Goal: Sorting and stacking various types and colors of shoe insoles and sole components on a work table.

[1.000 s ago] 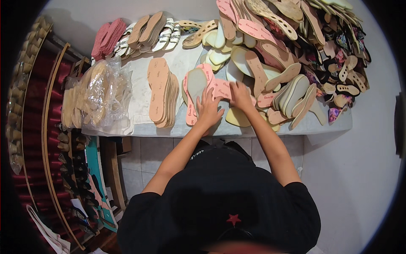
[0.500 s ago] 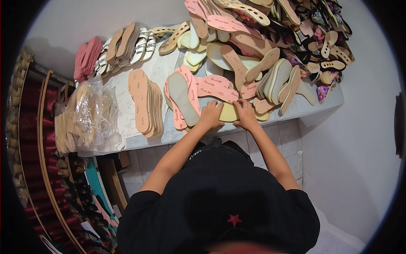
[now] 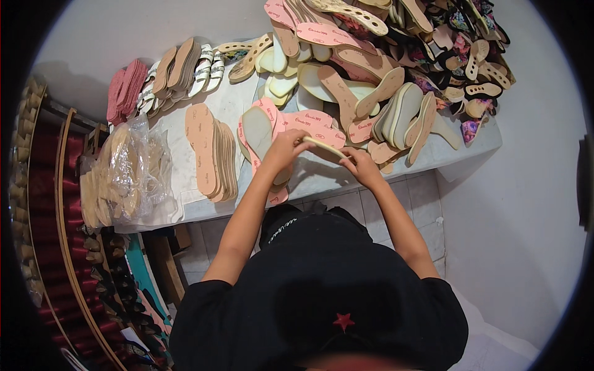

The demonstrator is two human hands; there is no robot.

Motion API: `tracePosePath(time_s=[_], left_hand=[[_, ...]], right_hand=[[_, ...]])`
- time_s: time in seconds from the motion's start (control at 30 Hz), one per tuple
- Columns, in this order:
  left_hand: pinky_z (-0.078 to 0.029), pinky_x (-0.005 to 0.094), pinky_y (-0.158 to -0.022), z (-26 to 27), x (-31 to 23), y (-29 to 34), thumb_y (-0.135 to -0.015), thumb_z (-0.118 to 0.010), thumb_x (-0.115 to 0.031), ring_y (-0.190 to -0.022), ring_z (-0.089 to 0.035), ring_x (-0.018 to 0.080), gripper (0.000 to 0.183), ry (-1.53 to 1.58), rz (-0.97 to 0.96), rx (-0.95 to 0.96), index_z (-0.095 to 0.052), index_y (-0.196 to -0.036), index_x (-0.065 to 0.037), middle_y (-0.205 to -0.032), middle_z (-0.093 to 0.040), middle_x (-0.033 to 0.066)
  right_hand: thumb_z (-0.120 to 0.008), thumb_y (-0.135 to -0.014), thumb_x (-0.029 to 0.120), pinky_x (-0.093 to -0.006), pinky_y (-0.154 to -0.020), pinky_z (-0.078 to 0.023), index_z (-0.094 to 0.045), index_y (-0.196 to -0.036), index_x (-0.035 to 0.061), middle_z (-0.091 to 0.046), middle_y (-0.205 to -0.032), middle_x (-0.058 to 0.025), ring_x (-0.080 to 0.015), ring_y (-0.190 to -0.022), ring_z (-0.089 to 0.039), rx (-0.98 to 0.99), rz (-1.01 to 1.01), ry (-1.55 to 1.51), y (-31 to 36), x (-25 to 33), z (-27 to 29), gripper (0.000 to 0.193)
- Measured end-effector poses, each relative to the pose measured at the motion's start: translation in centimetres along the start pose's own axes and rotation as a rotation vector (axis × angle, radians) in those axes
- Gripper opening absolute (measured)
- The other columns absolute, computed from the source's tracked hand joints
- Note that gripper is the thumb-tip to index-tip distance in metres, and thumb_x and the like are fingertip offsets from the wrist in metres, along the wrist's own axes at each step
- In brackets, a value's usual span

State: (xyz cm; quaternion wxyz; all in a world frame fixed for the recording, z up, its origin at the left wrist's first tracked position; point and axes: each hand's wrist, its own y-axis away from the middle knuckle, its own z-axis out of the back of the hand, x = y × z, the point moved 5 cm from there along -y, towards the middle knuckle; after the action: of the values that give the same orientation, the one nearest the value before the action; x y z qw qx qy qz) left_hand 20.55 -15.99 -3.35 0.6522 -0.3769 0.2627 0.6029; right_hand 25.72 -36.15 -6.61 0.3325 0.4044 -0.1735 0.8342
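Sole [image 3: 324,147] sits pinched in left grip [image 3: 286,148] and right grip [image 3: 362,167].

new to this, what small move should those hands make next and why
Perhaps tilt the pale-edged sole flatter: the left hand and right hand hold it near its ends, and it is turned mostly edge-up, so little of its face shows.

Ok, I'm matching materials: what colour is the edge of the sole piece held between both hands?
Pale yellow; the sole piece's edge shows in the head view.
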Motion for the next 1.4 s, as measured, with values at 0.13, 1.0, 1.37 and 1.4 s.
tracePosePath(time_s=[0.13, 1.0, 1.37, 1.4], left_hand=[[-0.046, 0.0317, -0.059, 2.7, 0.6, -0.3, -0.081, -0.06, -0.021, -0.061, -0.058, 0.0243, 0.024, 0.068, 0.135, -0.19, -0.059, -0.095, -0.002, -0.071, -0.062, 0.0133], [-0.046, 0.0332, -0.07, -18.1, -0.8, -5.7, -0.078, -0.059, -0.021, -0.077, -0.058, 0.023, 0.031, 0.168, 0.2, 0.26, -0.056, -0.097, 0.002, -0.083, -0.06, 0.0132], [-0.036, 0.0446, -0.085, -18.3, -6.1, -14.3, -0.064, -0.068, -0.051, -0.099, -0.043, 0.036, 0.075, -0.385, 0.185, 0.076, -0.05, -0.104, 0.01, -0.105, -0.045, 0.0233], [-0.037, 0.0434, -0.083, -18.4, -6.4, -14.6, -0.063, -0.069, -0.048, -0.1, -0.042, 0.0342, 0.07, -0.433, 0.196, 0.068, -0.051, -0.1, 0.008, -0.104, -0.046, 0.0219]], right_hand=[[-0.058, -0.081, 0.023, -0.034, -0.073, -0.045, -0.058, -0.099, 0.0005, -0.059, -0.096, -0.0155, -0.0274, -0.087, -0.057, 0.031, -0.101, -0.06, -1.8, 2.6, 1.1, 0.028], [-0.065, -0.062, 0.032, -0.0422, -0.093, -0.037, -0.027, -0.127, -0.0031, -0.039, -0.124, -0.0315, -0.0409, -0.11, -0.046, -0.87, -1.075, -0.014, 2.3, -15.3, 14.5, 0.083], [-0.054, -0.071, 0.007, -0.0416, -0.091, -0.037, -0.026, -0.125, -0.0061, -0.042, -0.115, -0.0305, -0.0421, -0.105, -0.047, -0.962, -0.745, -0.13, 4.4, -13.6, 12.9, 0.062], [-0.053, -0.072, 0.007, -0.0421, -0.092, -0.035, -0.024, -0.126, -0.0054, -0.038, -0.118, -0.0303, -0.0425, -0.107, -0.044, -0.971, -0.722, -0.061, 4.2, -12.9, 12.2, 0.063]])
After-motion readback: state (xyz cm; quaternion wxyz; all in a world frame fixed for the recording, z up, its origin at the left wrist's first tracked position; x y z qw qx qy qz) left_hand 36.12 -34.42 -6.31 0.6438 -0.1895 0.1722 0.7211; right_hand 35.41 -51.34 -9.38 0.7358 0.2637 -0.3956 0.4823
